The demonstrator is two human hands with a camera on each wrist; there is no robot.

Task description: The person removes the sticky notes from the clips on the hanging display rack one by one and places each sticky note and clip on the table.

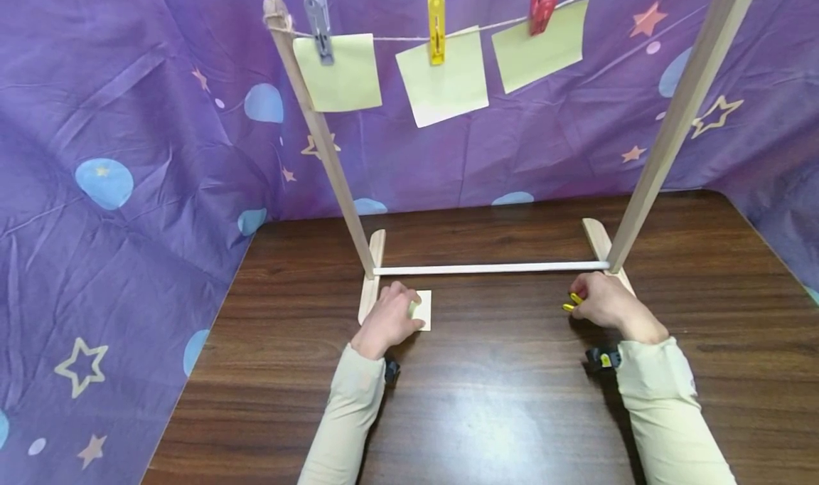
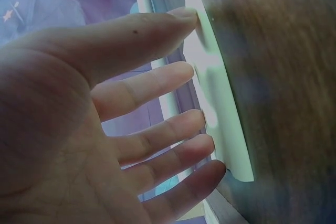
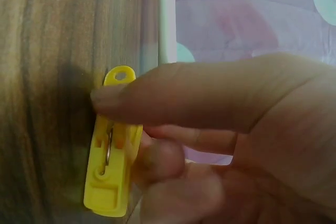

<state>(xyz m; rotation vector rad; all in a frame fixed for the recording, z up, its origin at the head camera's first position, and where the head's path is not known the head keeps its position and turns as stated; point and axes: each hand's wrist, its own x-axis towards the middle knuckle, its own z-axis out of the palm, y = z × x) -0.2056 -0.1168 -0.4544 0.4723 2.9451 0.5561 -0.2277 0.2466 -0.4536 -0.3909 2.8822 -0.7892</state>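
Observation:
My left hand (image 1: pixel 388 316) is over a pale yellow sticky note (image 1: pixel 424 311) on the table, beside the left foot of a wooden frame. The left wrist view shows the thumb and spread fingers (image 2: pixel 173 77) with their tips right at the edge of the note (image 2: pixel 223 103), whose surface curves slightly. To the right, my right hand (image 1: pixel 608 304) pinches a yellow clothespin (image 3: pixel 107 182) low over the table, near the frame's right foot. The thumb lies across the clothespin's upper part, with fingers behind it; its metal spring shows.
A wooden frame (image 1: pixel 681 122) with a white crossbar (image 1: pixel 493 268) stands at the back of the brown table (image 1: pixel 499 371). From its string hang three notes (image 1: pixel 348 83), held by grey (image 1: pixel 320 26), yellow (image 1: pixel 436 26) and red (image 1: pixel 542 12) clothespins. A purple patterned cloth (image 1: pixel 160 115) hangs behind.

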